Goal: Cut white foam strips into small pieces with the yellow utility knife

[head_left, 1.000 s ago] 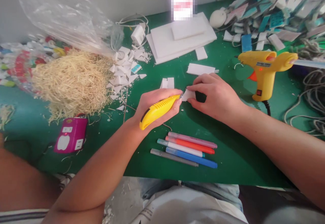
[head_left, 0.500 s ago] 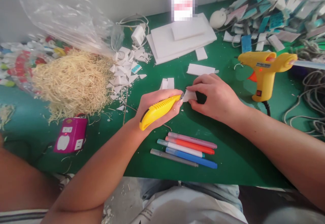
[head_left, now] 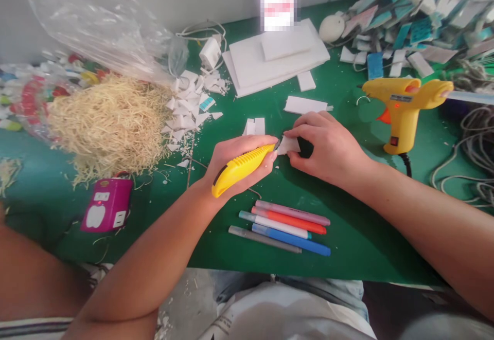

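My left hand (head_left: 227, 150) is closed around a yellow utility knife (head_left: 243, 167), its blade tip reaching the edge of a small white foam board piece (head_left: 290, 145). That piece lies on the green table, pinched between the thumb and fingers of my right hand (head_left: 328, 142). Two small white strips (head_left: 254, 126) lie just beyond my left hand. A longer white strip (head_left: 305, 105) rests beyond my right fingers. Several markers (head_left: 289, 221), pink, red, white, blue and grey, lie side by side in front of me.
A yellow glue gun (head_left: 401, 108) stands at the right, a cord running from it. White boards (head_left: 250, 67) are stacked at the back. Straw-like shreds (head_left: 111, 124), white scraps (head_left: 185, 108) and a magenta power socket box (head_left: 108, 204) occupy the left. Foam offcuts (head_left: 420, 31) pile up back right.
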`<state>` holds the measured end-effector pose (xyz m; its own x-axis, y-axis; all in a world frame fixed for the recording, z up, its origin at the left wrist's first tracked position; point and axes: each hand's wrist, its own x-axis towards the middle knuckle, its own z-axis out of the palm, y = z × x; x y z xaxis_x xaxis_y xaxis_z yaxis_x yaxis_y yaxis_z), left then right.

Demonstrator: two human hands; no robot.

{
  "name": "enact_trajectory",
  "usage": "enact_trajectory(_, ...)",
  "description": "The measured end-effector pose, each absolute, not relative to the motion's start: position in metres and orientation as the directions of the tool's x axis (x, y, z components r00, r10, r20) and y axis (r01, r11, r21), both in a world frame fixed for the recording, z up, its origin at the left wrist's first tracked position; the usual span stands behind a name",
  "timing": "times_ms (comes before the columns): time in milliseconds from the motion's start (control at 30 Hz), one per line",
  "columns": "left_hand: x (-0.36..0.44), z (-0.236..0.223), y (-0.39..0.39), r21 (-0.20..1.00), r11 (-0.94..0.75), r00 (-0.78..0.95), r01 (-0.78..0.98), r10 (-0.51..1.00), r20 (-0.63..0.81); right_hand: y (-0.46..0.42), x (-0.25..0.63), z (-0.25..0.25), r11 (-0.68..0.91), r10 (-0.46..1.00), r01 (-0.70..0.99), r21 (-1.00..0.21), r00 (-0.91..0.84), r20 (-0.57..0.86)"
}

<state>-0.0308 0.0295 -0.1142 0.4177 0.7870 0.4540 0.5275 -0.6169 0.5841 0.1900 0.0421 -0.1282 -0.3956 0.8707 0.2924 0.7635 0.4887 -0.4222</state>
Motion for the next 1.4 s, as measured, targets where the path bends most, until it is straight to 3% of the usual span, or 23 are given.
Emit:
enact_trajectory(367,-0.0302,-0.1146,0.0301,0.589,-0.626,0.424,0.512,0.78,0.46,0.0414,0.1899,-0.1274,0.498,0.867,0.74,-0.452,-0.42,0.268)
enact_trajectory(667,-0.0322,-0.1099,0.0287,0.598,-0.567,0.322,0.566,0.82,0.473,0.042,0.1927,-0.1287,0.513,0.858,0.688,-0.513,-0.39,0.336)
enact_trajectory(767,-0.0324,-0.1111,0.0294,0.655,-0.484,0.267,0.58,0.873,0.408,0.042,0.192,-0.1292,0.488,0.869,0.738,-0.466,-0.361,0.339)
enact_trajectory(867,-0.0322,-0.1126,0.0304,0.728,-0.442,0.216,0.523,0.896,0.389,0.0433,0.1925,-0.1302,0.506,0.862,0.706,-0.495,-0.391,0.322)
enact_trajectory(1000,-0.0324,-0.1096,0.0306,0.707,-0.499,0.299,0.502,0.867,0.399,0.045,0.1952,-0.1306,0.532,0.847,0.641,-0.553,-0.402,0.349)
enact_trajectory(1167,-0.0347,-0.1083,0.0319,0.67,-0.589,0.423,0.452,0.803,0.419,0.0468,0.1981,-0.1315,0.473,0.876,0.73,-0.494,-0.328,0.354)
enact_trajectory(1400,-0.0357,-0.1125,0.0353,0.645,-0.661,0.556,0.383,0.723,0.41,0.0502,0.1977,-0.1324,0.515,0.857,0.701,-0.493,-0.41,0.312)
